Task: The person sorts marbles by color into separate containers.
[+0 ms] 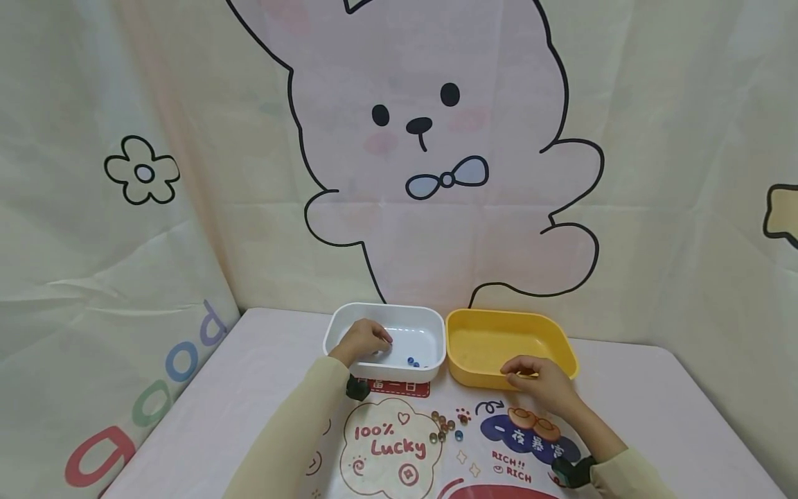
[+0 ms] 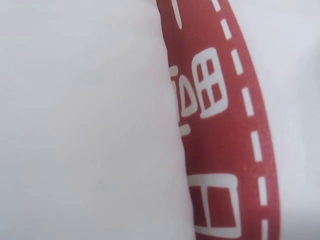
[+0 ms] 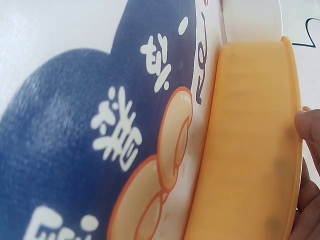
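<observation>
My left hand point(image 1: 364, 339) reaches over the near left side of the white tray point(image 1: 430, 375), fingers bent down inside it. Whether those fingers hold anything cannot be made out. A few small blue beads point(image 1: 411, 362) lie in that tray, right of the hand. At the front edge of the yellow tray point(image 1: 467, 378), my right hand point(image 1: 544, 382) holds the rim. The right wrist view shows the thumb point(image 3: 309, 124) against the yellow tray's rim point(image 3: 296, 100), with the other fingers partly hidden behind it. The left wrist view shows no hand.
Several amber-brown beads point(image 1: 441, 424) and a blue bead point(image 1: 458, 435) lie on the printed table mat point(image 1: 386, 443) before the trays. The two trays stand side by side against a cloth backdrop point(image 1: 648, 208) with a cartoon animal.
</observation>
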`<state>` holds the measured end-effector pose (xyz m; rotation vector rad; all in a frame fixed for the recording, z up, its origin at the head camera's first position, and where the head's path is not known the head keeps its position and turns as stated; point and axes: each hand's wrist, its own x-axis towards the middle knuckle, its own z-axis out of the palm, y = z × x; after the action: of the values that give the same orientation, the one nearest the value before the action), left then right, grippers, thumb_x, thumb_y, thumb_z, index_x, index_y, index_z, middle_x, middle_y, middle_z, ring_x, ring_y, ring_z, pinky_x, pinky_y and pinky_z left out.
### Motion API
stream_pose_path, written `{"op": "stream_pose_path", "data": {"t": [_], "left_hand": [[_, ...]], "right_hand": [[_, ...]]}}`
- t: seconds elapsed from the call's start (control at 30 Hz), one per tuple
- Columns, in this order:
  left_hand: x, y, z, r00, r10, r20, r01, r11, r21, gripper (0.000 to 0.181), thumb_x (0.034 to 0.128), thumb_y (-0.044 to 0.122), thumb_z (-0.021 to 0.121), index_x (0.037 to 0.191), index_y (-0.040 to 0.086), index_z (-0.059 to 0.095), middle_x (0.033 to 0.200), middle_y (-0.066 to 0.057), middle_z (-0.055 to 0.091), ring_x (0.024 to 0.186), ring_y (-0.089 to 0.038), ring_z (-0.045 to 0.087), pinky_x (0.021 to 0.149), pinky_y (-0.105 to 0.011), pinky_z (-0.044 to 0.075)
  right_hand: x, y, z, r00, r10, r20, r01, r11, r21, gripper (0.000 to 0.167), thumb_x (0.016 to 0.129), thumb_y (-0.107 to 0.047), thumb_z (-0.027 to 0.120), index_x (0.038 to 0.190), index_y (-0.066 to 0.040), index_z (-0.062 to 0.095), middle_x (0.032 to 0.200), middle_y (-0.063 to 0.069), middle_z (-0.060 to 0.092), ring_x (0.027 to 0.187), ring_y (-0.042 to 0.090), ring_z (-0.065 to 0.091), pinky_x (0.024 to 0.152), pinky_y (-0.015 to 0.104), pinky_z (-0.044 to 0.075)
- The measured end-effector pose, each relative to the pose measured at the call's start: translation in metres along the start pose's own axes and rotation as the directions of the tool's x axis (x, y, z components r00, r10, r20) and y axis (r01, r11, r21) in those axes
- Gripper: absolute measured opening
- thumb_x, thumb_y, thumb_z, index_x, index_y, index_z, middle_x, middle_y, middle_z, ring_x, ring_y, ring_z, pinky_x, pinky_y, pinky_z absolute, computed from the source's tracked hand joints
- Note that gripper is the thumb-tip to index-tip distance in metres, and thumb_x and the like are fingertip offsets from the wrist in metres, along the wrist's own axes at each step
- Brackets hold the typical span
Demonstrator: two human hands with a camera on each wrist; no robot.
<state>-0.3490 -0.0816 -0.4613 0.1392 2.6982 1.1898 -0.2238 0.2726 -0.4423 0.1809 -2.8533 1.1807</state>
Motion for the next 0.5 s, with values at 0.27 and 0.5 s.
{"op": "stream_pose_path", "data": {"t": [0.27, 0.5], "left_hand": [[0.0009, -0.0001, 0.001, 1.0, -0.006, 0.006, 0.006, 1.0, 0.026, 0.005, 0.0777, 0.015, 0.075, 0.082, 0.018, 0.075, 0.091, 0.0, 0.066, 0.083, -0.019, 0.054, 0.07, -0.03, 0.044], [0.0013, 0.0017, 0.0, 1.0, -0.008, 0.011, 0.008, 0.999, 0.031, 0.011, 0.0779, 0.019, 0.077, 0.089, 0.019, 0.075, 0.093, -0.001, 0.065, 0.085, -0.019, 0.055, 0.072, -0.032, 0.047]], "right_hand": [[0.0026, 0.004, 0.0001, 1.0, -0.004, 0.007, 0.004, 1.0, -0.007, 0.011, 0.089, -0.026, 0.068, 0.098, -0.02, 0.072, 0.099, -0.004, 0.069, 0.096, 0.015, 0.058, 0.084, 0.022, 0.047], [0.0043, 0.0079, 0.0004, 1.0, -0.016, 0.004, 0.016, 1.0, -0.016, 0.01, 0.089, -0.027, 0.068, 0.097, -0.022, 0.072, 0.099, -0.005, 0.069, 0.095, 0.015, 0.058, 0.083, 0.023, 0.048]]}}
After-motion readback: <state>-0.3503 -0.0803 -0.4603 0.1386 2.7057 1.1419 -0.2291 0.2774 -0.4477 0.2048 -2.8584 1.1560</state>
